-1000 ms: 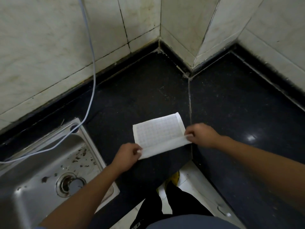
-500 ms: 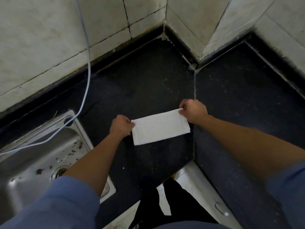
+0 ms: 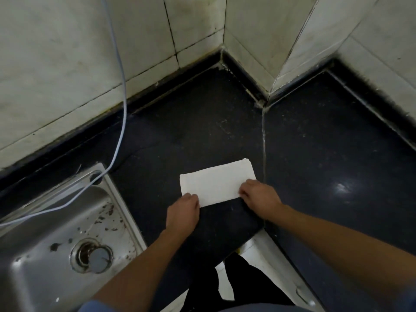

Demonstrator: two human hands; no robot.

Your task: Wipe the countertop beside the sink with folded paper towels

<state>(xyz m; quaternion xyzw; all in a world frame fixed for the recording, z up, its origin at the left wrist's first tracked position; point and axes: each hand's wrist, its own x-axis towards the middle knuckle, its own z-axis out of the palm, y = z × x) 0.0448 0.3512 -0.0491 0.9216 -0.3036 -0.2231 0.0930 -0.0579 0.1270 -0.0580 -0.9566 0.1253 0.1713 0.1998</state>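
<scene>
Folded paper towel [image 3: 217, 182] flat on the dark countertop [image 3: 315, 154], just beyond the fingertips. Left hand [image 3: 182, 210] and right hand [image 3: 258, 197] curled onto its near corners, probably pinning it flat for wiping; actual pinch hidden. Sink [image 3: 56, 255] off left.

Nothing readable here tbh, no text, labels, brand marks or numbers anywhere. The paper towel [image 3: 217, 184], the sink [image 3: 56, 255] and the wall tiles [image 3: 67, 52] are all plain.
</scene>
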